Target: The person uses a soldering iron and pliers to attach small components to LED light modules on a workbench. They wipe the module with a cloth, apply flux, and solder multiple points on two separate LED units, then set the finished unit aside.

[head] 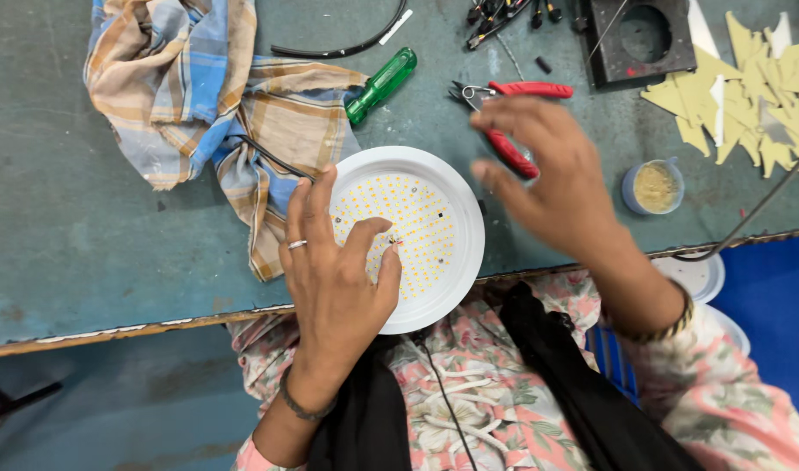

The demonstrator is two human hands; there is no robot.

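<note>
A round white lamp panel (pixel 447 205) dotted with small yellow diodes lies at the near edge of the green workbench (pixel 59 235). My left hand (pixel 334 279) rests on its left side, thumb and forefinger pinched at tiny wire ends on the board. My right hand (pixel 552 179) hovers blurred above the bench to the right of the panel, fingers spread and empty, directly over red-handled pliers (pixel 526 89).
A plaid cloth (pixel 199 96) lies at the back left, with a green-handled screwdriver (pixel 380 85) beside it. A small blue cup of yellowish paste (pixel 654 186), yellow paper scraps (pixel 748 87) and a black square housing (pixel 639 39) sit at the right.
</note>
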